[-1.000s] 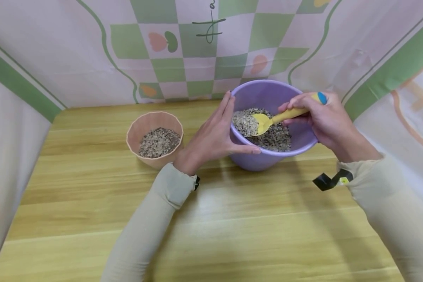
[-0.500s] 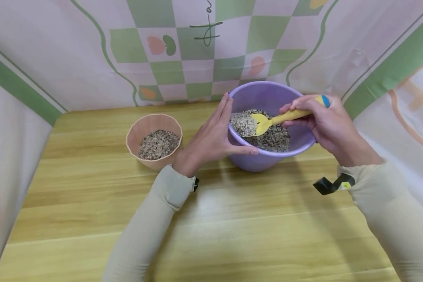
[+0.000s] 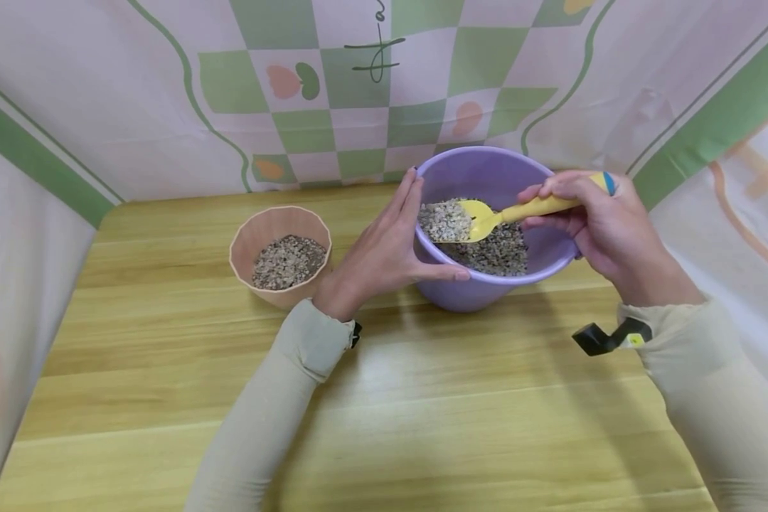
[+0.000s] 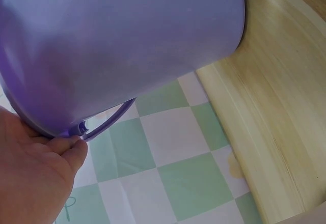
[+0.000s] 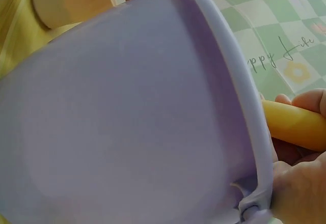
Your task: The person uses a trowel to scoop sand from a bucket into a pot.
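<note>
The wooden table (image 3: 371, 427) carries everything, so work low over it and any spill stays on the boards. The purple bucket (image 3: 486, 291) stands toward the back right, part-filled with mixed grain (image 3: 496, 256). Your left hand (image 3: 384, 249) lies flat against its near-left wall, fingers straight and pressed together, thumb spread along the front just below the rim; press firmly so the bucket cannot slide or tip as the scoop comes out. The left wrist view shows the same palm (image 4: 30, 178) touching the bucket's wall beside its handle joint.

The pink pot (image 3: 280, 254) stands well apart on the left and already holds some grain. The travel there passes over your bracing hand, so my advice is to lift clear of the rim first, then carry level.

Your right hand (image 3: 598, 220) curls round the handle of the yellow scoop (image 3: 486, 219), fingers wrapped over the top, thumb under. The blade sits heaped with pale grain (image 3: 444, 220), just above the heap inside the bucket. Keep the blade flat, tip slightly up, and move slowly; a heaped load probably sheds grains at any jolt.
</note>
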The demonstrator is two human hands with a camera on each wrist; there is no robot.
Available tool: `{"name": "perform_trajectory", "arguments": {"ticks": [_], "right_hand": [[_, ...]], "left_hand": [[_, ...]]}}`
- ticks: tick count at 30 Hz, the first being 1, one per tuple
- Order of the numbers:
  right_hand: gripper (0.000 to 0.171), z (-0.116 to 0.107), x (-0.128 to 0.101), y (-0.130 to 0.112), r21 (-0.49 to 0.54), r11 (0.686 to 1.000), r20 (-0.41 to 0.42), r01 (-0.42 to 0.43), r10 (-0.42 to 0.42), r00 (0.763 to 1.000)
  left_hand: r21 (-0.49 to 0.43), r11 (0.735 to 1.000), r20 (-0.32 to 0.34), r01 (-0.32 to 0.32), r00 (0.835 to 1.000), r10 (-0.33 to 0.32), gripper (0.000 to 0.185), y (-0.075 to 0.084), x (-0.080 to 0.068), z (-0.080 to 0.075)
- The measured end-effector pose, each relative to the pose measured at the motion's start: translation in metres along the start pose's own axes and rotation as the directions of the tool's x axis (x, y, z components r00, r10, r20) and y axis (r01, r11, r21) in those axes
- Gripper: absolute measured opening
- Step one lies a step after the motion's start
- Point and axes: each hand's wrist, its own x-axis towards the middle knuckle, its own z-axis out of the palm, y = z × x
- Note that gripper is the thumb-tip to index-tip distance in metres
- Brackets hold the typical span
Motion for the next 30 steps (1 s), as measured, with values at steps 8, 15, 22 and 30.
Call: {"name": "perform_trajectory", "arguments": {"ticks": [8, 15, 22, 30], "right_hand": [[0.027, -0.006, -0.003, -0.002, 0.073, 0.997, 0.047, 0.018, -0.022, 0.999], [0.030, -0.011, -0.006, -0.003, 0.111, 0.993, 0.056, 0.049, -0.056, 0.997], [0.032, -0.017, -0.008, -0.002, 0.151, 0.986, 0.040, 0.078, -0.085, 0.996], [0.036, -0.022, -0.010, -0.003, 0.173, 0.977, 0.032, 0.128, -0.135, 0.990]], "left_hand": [[0.006, 1.000, 0.001, 0.000, 1.000, 0.000, 0.144, 0.000, 0.000, 0.000], [0.009, 1.000, -0.001, -0.005, 1.000, 0.005, 0.144, 0.000, 0.000, 0.000], [0.007, 1.000, -0.005, -0.007, 1.000, 0.007, 0.145, -0.001, 0.000, 0.000], [-0.007, 1.000, -0.007, 0.003, 1.000, -0.003, 0.144, 0.000, 0.000, 0.000]]}}
